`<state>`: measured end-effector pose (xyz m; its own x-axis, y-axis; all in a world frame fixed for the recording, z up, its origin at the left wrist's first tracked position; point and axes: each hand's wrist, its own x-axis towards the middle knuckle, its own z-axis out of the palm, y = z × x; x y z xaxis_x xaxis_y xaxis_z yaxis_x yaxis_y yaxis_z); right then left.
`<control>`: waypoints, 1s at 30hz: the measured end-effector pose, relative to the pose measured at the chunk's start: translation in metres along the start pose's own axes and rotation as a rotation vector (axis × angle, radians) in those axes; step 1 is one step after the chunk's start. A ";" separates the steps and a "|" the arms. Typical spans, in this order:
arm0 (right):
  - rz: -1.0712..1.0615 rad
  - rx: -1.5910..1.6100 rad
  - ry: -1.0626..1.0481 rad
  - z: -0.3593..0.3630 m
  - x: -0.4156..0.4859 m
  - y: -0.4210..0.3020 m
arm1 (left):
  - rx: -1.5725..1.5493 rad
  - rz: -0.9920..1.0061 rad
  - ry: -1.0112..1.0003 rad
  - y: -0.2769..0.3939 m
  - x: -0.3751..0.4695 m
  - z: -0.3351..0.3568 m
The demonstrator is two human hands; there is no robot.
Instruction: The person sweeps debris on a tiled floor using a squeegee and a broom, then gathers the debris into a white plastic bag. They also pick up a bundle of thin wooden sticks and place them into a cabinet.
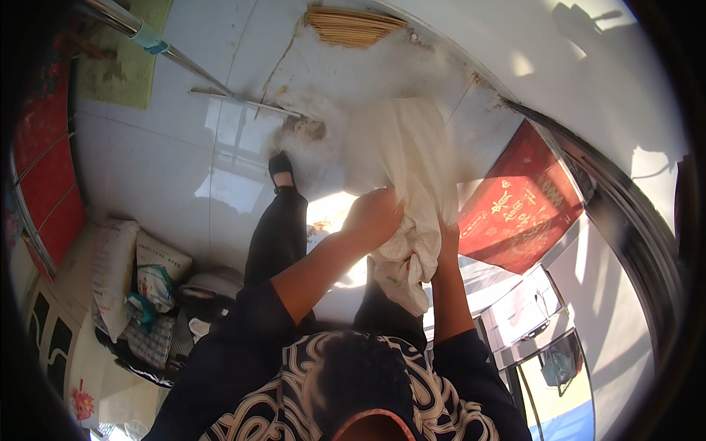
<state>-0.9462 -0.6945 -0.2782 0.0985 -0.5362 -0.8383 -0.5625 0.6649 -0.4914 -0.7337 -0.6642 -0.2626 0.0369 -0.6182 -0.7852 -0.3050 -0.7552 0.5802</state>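
Note:
Both hands grip a whitish woven sack (411, 149), bunched up between them. My left hand (375, 218) is closed on its left side. My right hand (449, 234) is at the right side, its fingers mostly hidden by the fabric. The sack's far half spreads out over the floor and looks blurred, with a pale haze around it. A crumpled end with some printing (400, 281) hangs back towards my legs. I cannot tell whether anything is inside. Left of the sack, a small greyish clump (309, 129) lies on the tiles near my black shoe (281, 164).
A mop-like tool with a metal pole (193, 69) reaches down to the tiles. A stack of thin brown slats or sheets (356, 26) lies by the wall. Right is a red doormat (515, 212); left are stuffed bags (115, 275) and a yellow-green mat (124, 71).

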 end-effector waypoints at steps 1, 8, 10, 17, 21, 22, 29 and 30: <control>-0.008 -0.024 -0.051 0.005 0.005 0.012 | 0.035 -0.002 0.015 -0.011 0.005 0.006; 0.091 0.138 -0.139 0.072 -0.013 0.093 | 0.027 -0.173 -0.228 -0.082 -0.003 0.040; 0.052 -0.119 -0.197 0.078 -0.018 0.098 | 0.063 0.058 -0.249 -0.095 -0.008 0.041; 0.084 -0.800 -0.681 0.054 -0.013 0.026 | -0.859 -0.469 -0.275 -0.111 0.003 0.080; 0.041 -1.049 -0.920 0.002 0.039 -0.034 | -0.702 -0.389 -0.309 -0.134 0.004 0.085; 0.048 -0.899 -0.736 -0.006 0.059 -0.043 | -0.696 -0.388 -0.279 -0.139 0.001 0.087; -0.594 -0.944 -0.017 0.018 0.226 -0.067 | -0.335 -0.389 -0.250 -0.171 -0.003 0.116; -0.584 -0.978 -0.024 0.028 0.246 -0.071 | -0.327 -0.393 -0.211 -0.173 -0.004 0.120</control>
<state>-0.8594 -0.8591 -0.4560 0.5655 -0.6134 -0.5513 -0.8232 -0.3795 -0.4223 -0.7950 -0.5043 -0.3858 -0.1130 -0.2447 -0.9630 0.0055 -0.9693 0.2457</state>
